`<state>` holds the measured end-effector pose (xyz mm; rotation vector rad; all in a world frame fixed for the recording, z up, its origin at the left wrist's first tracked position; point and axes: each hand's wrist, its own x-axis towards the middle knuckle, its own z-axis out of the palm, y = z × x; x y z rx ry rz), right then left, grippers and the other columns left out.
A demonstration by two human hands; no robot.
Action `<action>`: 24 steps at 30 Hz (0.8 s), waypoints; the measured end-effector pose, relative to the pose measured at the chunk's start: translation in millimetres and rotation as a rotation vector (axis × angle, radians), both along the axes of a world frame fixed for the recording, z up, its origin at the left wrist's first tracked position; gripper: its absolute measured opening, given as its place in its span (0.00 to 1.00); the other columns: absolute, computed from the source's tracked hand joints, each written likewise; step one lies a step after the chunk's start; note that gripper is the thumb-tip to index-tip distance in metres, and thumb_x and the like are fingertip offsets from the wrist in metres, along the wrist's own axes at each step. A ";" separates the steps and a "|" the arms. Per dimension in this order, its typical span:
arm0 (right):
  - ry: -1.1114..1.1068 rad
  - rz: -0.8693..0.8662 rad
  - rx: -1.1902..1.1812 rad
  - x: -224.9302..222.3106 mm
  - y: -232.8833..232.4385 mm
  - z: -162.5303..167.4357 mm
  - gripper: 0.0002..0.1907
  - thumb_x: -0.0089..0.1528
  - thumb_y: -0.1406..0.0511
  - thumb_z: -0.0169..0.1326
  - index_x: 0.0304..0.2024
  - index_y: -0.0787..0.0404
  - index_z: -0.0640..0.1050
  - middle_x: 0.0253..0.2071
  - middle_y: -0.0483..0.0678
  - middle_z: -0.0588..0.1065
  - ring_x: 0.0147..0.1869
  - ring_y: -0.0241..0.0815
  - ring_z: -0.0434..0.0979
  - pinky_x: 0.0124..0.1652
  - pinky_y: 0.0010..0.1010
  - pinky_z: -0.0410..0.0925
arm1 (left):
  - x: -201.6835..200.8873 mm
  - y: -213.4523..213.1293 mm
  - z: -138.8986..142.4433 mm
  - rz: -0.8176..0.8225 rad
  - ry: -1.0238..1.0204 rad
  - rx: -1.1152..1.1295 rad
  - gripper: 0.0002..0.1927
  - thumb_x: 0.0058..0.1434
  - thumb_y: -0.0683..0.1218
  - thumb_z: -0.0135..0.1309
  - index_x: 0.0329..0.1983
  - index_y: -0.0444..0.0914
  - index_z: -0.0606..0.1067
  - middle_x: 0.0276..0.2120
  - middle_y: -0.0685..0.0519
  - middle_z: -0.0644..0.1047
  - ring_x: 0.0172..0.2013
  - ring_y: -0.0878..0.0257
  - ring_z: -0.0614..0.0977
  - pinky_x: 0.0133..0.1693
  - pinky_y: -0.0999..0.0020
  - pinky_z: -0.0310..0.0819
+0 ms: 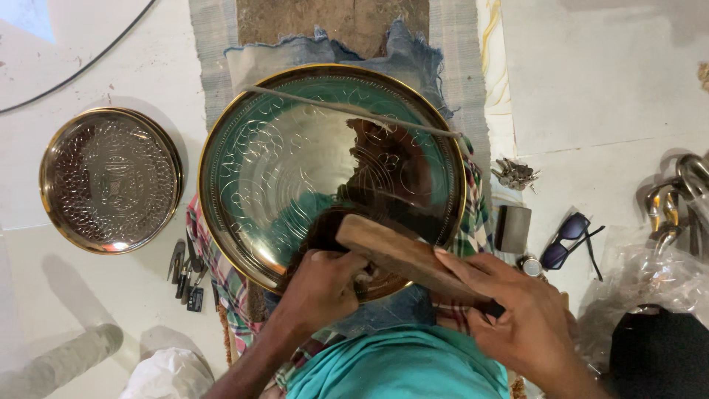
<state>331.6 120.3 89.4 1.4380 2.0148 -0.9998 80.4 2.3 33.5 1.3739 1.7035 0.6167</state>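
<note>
A large round brass plate point(295, 162) with engraved patterns rests tilted on my lap over folded cloth. My right hand point(521, 310) grips a wooden mallet point(402, 255) by its handle, the head lying over the plate's lower rim. My left hand point(321, 284) is closed against the plate's near edge, pinching a small tool that is mostly hidden by the fingers. A thin stick point(354, 111) lies across the plate's upper part.
A smaller embossed metal plate point(111, 179) lies on the white floor at left. Several small chisels point(185, 273) lie below it. At right are keys point(515, 174), a dark block point(512, 228), sunglasses point(569, 240), a plastic bag point(650, 277) and metal pieces point(676, 196).
</note>
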 end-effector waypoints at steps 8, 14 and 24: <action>0.895 -0.605 0.079 27.6 -68.4 -55.0 0.39 0.48 0.82 0.56 0.65 0.70 0.71 0.62 0.59 0.75 0.61 0.42 0.77 0.57 0.26 0.68 | -19.3 23.5 13.3 -0.318 0.042 0.020 0.25 0.44 0.33 0.53 0.47 0.41 0.76 0.20 0.42 0.75 0.24 0.45 0.80 0.28 0.50 0.70; 0.878 -0.558 0.312 32.2 -82.5 -61.4 0.37 0.49 0.78 0.60 0.63 0.73 0.71 0.59 0.61 0.76 0.59 0.42 0.78 0.54 0.27 0.70 | -24.0 22.1 16.9 -0.340 0.002 0.088 0.19 0.47 0.36 0.56 0.44 0.41 0.76 0.18 0.42 0.73 0.22 0.47 0.78 0.27 0.51 0.68; 0.691 -0.093 0.309 3.0 -27.7 -25.5 0.37 0.45 0.78 0.58 0.59 0.58 0.80 0.50 0.53 0.83 0.48 0.37 0.85 0.45 0.24 0.75 | -14.6 5.6 1.6 -0.142 0.021 0.064 0.23 0.42 0.34 0.54 0.45 0.39 0.75 0.20 0.43 0.76 0.21 0.47 0.79 0.24 0.53 0.70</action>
